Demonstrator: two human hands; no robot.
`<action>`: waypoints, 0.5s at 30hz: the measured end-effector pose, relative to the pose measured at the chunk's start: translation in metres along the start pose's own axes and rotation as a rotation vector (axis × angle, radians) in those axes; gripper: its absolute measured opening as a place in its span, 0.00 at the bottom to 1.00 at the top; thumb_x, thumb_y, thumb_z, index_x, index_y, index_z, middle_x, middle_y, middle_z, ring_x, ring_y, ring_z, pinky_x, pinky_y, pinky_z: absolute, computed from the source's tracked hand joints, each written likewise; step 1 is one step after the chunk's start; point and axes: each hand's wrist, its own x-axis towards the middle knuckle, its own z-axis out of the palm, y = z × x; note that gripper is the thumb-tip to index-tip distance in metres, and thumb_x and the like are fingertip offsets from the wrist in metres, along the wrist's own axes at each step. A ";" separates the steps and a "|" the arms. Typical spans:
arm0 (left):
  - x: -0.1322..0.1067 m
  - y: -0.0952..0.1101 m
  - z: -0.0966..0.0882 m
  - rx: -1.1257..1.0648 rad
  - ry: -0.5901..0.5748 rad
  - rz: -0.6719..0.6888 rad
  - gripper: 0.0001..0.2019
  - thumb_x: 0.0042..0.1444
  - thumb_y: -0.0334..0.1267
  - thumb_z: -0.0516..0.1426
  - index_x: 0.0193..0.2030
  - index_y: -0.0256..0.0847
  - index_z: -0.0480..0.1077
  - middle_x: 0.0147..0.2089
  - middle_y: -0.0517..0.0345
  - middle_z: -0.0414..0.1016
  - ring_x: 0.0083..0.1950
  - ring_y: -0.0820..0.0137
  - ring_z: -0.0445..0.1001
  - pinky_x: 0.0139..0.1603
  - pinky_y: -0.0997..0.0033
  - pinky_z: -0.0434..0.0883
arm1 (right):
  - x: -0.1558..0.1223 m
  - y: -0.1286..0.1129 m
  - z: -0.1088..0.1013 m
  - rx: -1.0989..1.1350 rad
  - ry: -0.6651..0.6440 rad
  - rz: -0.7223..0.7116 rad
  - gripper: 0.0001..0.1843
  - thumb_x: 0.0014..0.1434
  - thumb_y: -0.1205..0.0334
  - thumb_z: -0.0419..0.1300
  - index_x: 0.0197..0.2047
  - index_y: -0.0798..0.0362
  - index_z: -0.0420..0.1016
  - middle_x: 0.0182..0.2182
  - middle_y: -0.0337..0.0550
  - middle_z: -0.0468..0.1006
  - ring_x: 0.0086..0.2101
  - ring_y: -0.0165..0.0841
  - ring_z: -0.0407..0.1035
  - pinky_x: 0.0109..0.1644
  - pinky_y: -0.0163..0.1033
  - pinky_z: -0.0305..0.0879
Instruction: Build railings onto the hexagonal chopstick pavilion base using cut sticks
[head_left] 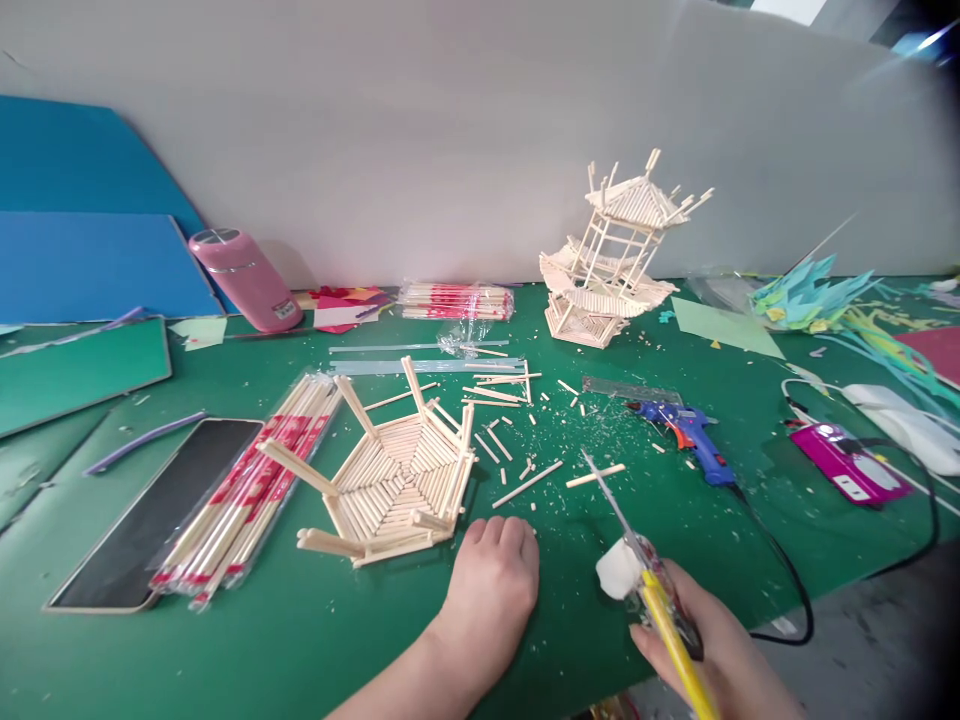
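Observation:
My left hand (pixel 491 580) rests knuckles-up on the green mat, fingers curled under, just right of a hexagonal stick base (pixel 394 475) with upright posts. Whether anything is inside the fist is hidden. My right hand (pixel 709 645) grips yellow-handled scissors (pixel 645 575) whose blades point up-left toward a loose short stick (pixel 595 476). A white lump (pixel 619 570) sits against the scissors near my fingers. Cut stick pieces and wood crumbs (pixel 517 420) lie scattered between the base and the scissors.
A finished stick pagoda (pixel 611 250) stands at the back. A blue glue gun (pixel 694 435) with black cord, a ruler (pixel 630 390), a magenta device (pixel 844 462), wrapped chopstick packs (pixel 247 490) (pixel 457 300), a pink bottle (pixel 244 278), a dark tablet (pixel 157 515) and paper scraps (pixel 810 295) surround the work.

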 end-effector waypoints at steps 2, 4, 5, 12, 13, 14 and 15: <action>0.002 0.000 -0.002 -0.011 0.000 -0.032 0.09 0.56 0.25 0.49 0.30 0.33 0.69 0.27 0.50 0.69 0.27 0.61 0.69 0.24 0.59 0.71 | 0.000 -0.012 0.000 -0.001 -0.048 0.003 0.29 0.46 0.59 0.57 0.53 0.56 0.64 0.37 0.45 0.76 0.36 0.37 0.72 0.39 0.34 0.68; 0.002 0.002 -0.010 -0.061 0.036 -0.047 0.06 0.57 0.30 0.50 0.33 0.34 0.68 0.30 0.50 0.69 0.29 0.62 0.70 0.28 0.59 0.72 | 0.000 -0.022 -0.001 0.007 -0.090 0.000 0.29 0.47 0.60 0.56 0.54 0.58 0.62 0.36 0.46 0.76 0.34 0.36 0.72 0.36 0.34 0.68; 0.002 0.004 -0.015 -0.104 0.082 -0.050 0.06 0.57 0.31 0.51 0.35 0.34 0.68 0.32 0.50 0.69 0.31 0.62 0.70 0.30 0.59 0.72 | 0.000 -0.027 -0.001 0.020 -0.106 -0.006 0.29 0.48 0.60 0.56 0.54 0.58 0.61 0.35 0.46 0.77 0.32 0.36 0.72 0.34 0.34 0.68; 0.010 0.007 -0.038 -0.401 0.534 -0.197 0.16 0.55 0.27 0.54 0.50 0.32 0.61 0.44 0.41 0.68 0.44 0.60 0.69 0.41 0.60 0.72 | -0.007 -0.026 0.009 0.032 -0.088 -0.120 0.25 0.47 0.60 0.58 0.50 0.51 0.67 0.38 0.45 0.78 0.38 0.37 0.73 0.39 0.33 0.69; 0.010 0.006 -0.039 -0.418 0.524 -0.197 0.15 0.55 0.27 0.54 0.49 0.34 0.62 0.42 0.44 0.70 0.41 0.62 0.70 0.39 0.62 0.72 | -0.008 -0.024 0.011 0.022 -0.061 -0.133 0.25 0.45 0.60 0.59 0.50 0.50 0.67 0.40 0.45 0.78 0.40 0.38 0.72 0.40 0.33 0.69; 0.011 0.004 -0.039 -0.436 0.513 -0.193 0.13 0.55 0.26 0.54 0.48 0.35 0.64 0.39 0.47 0.71 0.38 0.64 0.70 0.36 0.64 0.71 | -0.009 -0.022 0.013 0.017 -0.046 -0.142 0.26 0.44 0.60 0.60 0.50 0.49 0.68 0.41 0.44 0.78 0.41 0.39 0.72 0.39 0.33 0.69; 0.010 0.002 -0.040 -0.457 0.499 -0.187 0.11 0.55 0.26 0.54 0.45 0.36 0.65 0.35 0.50 0.71 0.34 0.66 0.70 0.34 0.66 0.71 | -0.011 -0.020 0.015 0.019 -0.036 -0.155 0.26 0.44 0.61 0.60 0.50 0.49 0.68 0.40 0.44 0.78 0.40 0.39 0.73 0.38 0.33 0.69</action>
